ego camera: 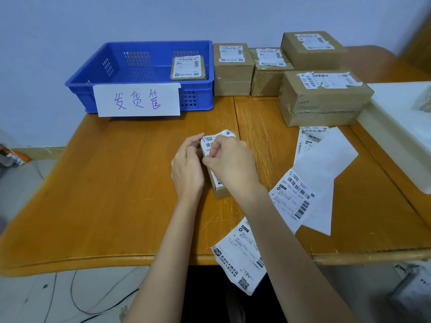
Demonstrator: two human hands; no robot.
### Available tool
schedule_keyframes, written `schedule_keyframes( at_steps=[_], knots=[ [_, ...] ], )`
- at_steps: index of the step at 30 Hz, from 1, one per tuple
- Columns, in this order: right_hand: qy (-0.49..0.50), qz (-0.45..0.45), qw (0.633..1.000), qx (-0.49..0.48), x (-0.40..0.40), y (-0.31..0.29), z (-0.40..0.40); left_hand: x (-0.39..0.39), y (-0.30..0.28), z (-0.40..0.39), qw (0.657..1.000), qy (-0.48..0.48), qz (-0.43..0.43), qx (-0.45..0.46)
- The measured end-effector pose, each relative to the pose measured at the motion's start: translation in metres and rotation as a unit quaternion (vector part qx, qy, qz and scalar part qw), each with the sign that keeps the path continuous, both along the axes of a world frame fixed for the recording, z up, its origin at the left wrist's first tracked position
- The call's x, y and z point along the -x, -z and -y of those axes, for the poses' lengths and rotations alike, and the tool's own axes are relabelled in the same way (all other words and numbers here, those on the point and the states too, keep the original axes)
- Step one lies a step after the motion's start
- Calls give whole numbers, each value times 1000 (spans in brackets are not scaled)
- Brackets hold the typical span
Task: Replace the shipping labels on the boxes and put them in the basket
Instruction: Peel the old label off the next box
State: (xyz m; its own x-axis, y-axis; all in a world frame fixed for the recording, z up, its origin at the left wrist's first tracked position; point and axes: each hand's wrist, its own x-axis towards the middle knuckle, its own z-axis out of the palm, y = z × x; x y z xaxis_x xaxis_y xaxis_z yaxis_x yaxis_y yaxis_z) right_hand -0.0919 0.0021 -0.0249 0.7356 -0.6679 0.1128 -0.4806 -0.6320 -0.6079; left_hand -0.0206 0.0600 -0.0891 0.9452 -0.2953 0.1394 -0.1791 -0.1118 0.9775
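A person works on a small cardboard box (219,190) lying near the middle of a wooden table (116,194). The left hand (186,169) rests against the box's left side with its fingers loosely curved along the edge, apparently to steady it; whether it actually grips cannot be told. The right hand (231,159) pinches a white shipping label (217,138) whose far end curls up off the box top, which suggests a label being peeled away or laid on; which of the two cannot be told. A blue basket (93,78) with a handwritten paper sign (137,100) taped to its front wall stands at the table's far left and already holds one flat labelled box (189,67), probably a finished one. Four larger boxes (321,99) with torn labels wait beside the basket along the far edge, so most of the task seems to remain. Loose labels (291,197) and a blank backing sheet (324,173) lie within reach to the right; another label (242,255) overhangs the near edge. A white container (401,136) sits at the far right. The wall behind is plain and pale; cables (77,299) trail over the tiled floor.
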Motion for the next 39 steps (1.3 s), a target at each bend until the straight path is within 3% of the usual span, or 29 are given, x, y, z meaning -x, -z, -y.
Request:
schedule_keyframes(
  at_steps=[6, 11, 15, 21, 32, 39],
  knots=[
    [16, 12, 1000, -13, -1, 8, 3, 3, -3, -2, 1000, 5, -1, -2],
    [15, 52, 994, -96, 5, 6, 15, 2, -4, -1, 1000, -1, -1, 1],
    [18, 29, 998, -47, 0, 6, 11, 4, -4, -1, 1000, 2, 3, 2],
    [8, 22, 997, -72, 2, 2, 12, 1, -2, 0, 1000, -1, 5, -4],
    [19, 5, 999, -33, -3, 2, 5, 1, -2, -2, 1000, 8, 2, 2],
    [25, 63, 986, -153, 7, 0, 21, 4, -4, -1, 1000, -1, 5, 1]
  ],
)
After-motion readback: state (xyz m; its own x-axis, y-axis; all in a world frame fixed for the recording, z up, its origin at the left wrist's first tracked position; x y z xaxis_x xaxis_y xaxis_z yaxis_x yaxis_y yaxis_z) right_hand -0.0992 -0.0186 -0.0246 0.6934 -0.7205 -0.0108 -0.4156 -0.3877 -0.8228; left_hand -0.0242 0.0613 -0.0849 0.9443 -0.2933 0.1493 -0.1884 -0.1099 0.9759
